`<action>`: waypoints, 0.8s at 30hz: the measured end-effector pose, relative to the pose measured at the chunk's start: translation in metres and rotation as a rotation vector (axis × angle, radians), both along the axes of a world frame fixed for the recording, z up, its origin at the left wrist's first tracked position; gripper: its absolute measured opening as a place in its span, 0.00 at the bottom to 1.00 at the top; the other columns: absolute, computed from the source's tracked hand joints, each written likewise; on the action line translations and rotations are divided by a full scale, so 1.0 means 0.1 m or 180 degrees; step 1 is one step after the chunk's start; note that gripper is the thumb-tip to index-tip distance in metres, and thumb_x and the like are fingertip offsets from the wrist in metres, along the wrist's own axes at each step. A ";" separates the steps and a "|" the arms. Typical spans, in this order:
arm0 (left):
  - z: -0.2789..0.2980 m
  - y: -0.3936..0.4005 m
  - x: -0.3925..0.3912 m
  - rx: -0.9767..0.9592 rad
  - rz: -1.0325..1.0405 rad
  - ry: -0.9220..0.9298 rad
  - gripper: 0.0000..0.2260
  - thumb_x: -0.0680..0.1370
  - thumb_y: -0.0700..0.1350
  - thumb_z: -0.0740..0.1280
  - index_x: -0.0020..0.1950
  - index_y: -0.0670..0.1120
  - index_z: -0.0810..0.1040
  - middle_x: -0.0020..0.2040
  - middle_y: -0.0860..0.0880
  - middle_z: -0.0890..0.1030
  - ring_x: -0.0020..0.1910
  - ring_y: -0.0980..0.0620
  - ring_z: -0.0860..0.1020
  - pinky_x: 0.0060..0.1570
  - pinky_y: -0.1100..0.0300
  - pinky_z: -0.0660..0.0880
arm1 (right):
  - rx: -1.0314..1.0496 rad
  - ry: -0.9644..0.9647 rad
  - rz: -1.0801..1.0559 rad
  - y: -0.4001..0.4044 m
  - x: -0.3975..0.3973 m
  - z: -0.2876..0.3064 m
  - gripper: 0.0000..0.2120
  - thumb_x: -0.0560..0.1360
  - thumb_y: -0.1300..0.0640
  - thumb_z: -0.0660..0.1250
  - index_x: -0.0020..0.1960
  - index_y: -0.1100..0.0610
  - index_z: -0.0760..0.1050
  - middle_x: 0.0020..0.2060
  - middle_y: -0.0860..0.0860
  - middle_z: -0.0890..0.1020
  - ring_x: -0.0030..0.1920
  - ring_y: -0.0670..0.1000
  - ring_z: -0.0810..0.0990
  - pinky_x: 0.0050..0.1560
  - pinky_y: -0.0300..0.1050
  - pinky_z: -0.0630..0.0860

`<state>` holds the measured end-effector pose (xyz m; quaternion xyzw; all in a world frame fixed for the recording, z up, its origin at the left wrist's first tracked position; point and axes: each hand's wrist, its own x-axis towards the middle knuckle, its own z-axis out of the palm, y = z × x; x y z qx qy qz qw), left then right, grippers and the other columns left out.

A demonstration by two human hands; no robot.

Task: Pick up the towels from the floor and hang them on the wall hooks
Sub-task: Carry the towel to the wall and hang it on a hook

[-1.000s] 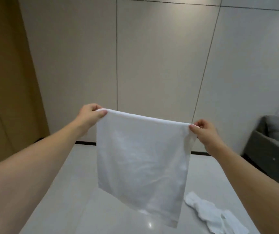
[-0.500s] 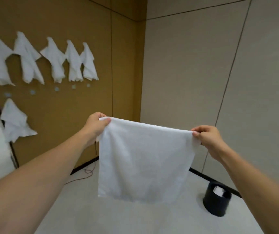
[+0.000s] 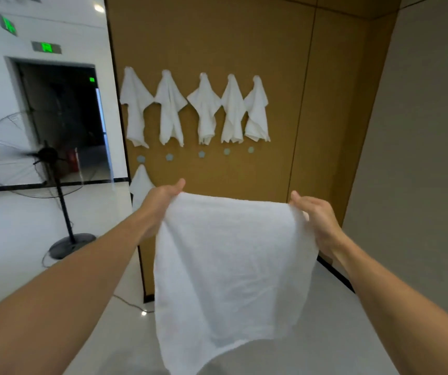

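A white towel (image 3: 228, 269) hangs spread in front of me, held by its two top corners. My left hand (image 3: 160, 203) pinches the left corner and my right hand (image 3: 317, 217) pinches the right corner. Straight ahead is a brown wall panel (image 3: 279, 77) with several white towels (image 3: 203, 109) hanging from an upper row of hooks. Below them runs a row of several bare round grey hooks (image 3: 201, 154). One more towel (image 3: 140, 185) hangs lower left, partly hidden by my left hand.
A black standing fan (image 3: 45, 155) stands on the pale floor at the left, with a cable (image 3: 133, 304) trailing near the panel's foot. Behind the fan is a dark doorway (image 3: 63, 117). A grey wall (image 3: 420, 158) closes the right side.
My view has swung left from the grey corner wall to face the brown panel with the hung towels head-on. Both hands still hold the towel spread, now closer to the hooks.
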<state>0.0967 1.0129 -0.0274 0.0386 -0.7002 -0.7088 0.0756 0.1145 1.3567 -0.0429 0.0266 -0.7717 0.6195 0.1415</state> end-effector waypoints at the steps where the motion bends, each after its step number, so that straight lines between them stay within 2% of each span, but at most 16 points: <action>1: 0.00 -0.07 -0.10 -0.0190 0.0013 0.0052 0.19 0.69 0.61 0.75 0.49 0.47 0.84 0.45 0.49 0.86 0.44 0.48 0.85 0.46 0.53 0.80 | 0.0087 -0.0029 0.0167 -0.06 -0.17 -0.01 0.22 0.70 0.36 0.71 0.41 0.56 0.85 0.39 0.47 0.85 0.43 0.48 0.83 0.43 0.45 0.75; 3: -0.01 -0.23 -0.29 -0.0546 0.0019 0.0135 0.24 0.58 0.64 0.79 0.45 0.49 0.85 0.41 0.51 0.86 0.39 0.52 0.85 0.35 0.61 0.80 | 0.0175 -0.0068 0.0454 -0.18 -0.50 -0.05 0.24 0.64 0.35 0.76 0.41 0.57 0.85 0.39 0.47 0.86 0.39 0.47 0.84 0.40 0.43 0.78; 5: -0.06 -0.39 -0.53 -0.0865 -0.0023 0.0118 0.26 0.53 0.62 0.81 0.45 0.49 0.85 0.40 0.53 0.86 0.36 0.54 0.84 0.30 0.66 0.77 | 0.0134 -0.0099 0.0700 -0.31 -0.83 -0.10 0.22 0.61 0.42 0.81 0.41 0.60 0.83 0.38 0.53 0.86 0.35 0.50 0.84 0.34 0.42 0.78; 8: -0.14 -0.65 -0.96 -0.1193 0.0067 0.0080 0.27 0.51 0.60 0.83 0.44 0.49 0.84 0.38 0.54 0.85 0.35 0.56 0.83 0.29 0.66 0.77 | 0.0006 -0.0097 0.0878 -0.60 -1.35 -0.15 0.15 0.63 0.53 0.82 0.41 0.61 0.84 0.37 0.56 0.86 0.34 0.52 0.84 0.32 0.41 0.77; 13: -0.22 -1.21 -1.83 -0.1283 0.0346 0.0164 0.31 0.48 0.64 0.81 0.44 0.48 0.84 0.40 0.54 0.85 0.37 0.54 0.84 0.32 0.64 0.78 | 0.0161 -0.0102 0.0822 -1.28 -2.33 -0.15 0.13 0.64 0.54 0.82 0.44 0.58 0.84 0.38 0.54 0.87 0.36 0.54 0.86 0.32 0.42 0.80; 15: -0.24 -1.48 -2.22 -0.1324 0.0489 0.0187 0.34 0.49 0.64 0.82 0.49 0.46 0.83 0.43 0.52 0.85 0.43 0.51 0.84 0.40 0.58 0.80 | 0.0292 -0.0034 0.0722 -1.57 -2.77 -0.13 0.12 0.65 0.54 0.81 0.44 0.58 0.84 0.38 0.54 0.87 0.36 0.53 0.85 0.34 0.43 0.80; 17: -0.25 -1.73 -2.63 -0.1413 0.0599 0.0172 0.34 0.53 0.61 0.83 0.52 0.45 0.82 0.47 0.49 0.84 0.46 0.49 0.82 0.47 0.53 0.81 | 0.0489 0.0006 0.0643 -1.85 -3.21 -0.10 0.11 0.66 0.54 0.80 0.42 0.59 0.84 0.37 0.53 0.86 0.35 0.53 0.84 0.34 0.44 0.80; 20: -0.20 -2.07 -3.20 -0.1793 0.0742 0.0181 0.23 0.59 0.60 0.81 0.47 0.50 0.80 0.45 0.54 0.80 0.44 0.54 0.78 0.43 0.59 0.75 | 0.0964 0.0060 0.0564 -2.24 -3.81 -0.05 0.13 0.69 0.53 0.78 0.36 0.61 0.79 0.32 0.52 0.81 0.32 0.50 0.78 0.33 0.43 0.73; 24: -0.20 -2.36 -3.82 -0.2524 0.0952 0.0310 0.15 0.67 0.60 0.76 0.44 0.53 0.78 0.43 0.56 0.77 0.42 0.57 0.75 0.41 0.61 0.69 | 0.1198 0.0119 0.0543 -2.69 -4.52 -0.10 0.09 0.73 0.55 0.73 0.37 0.57 0.78 0.33 0.50 0.79 0.36 0.48 0.76 0.37 0.43 0.71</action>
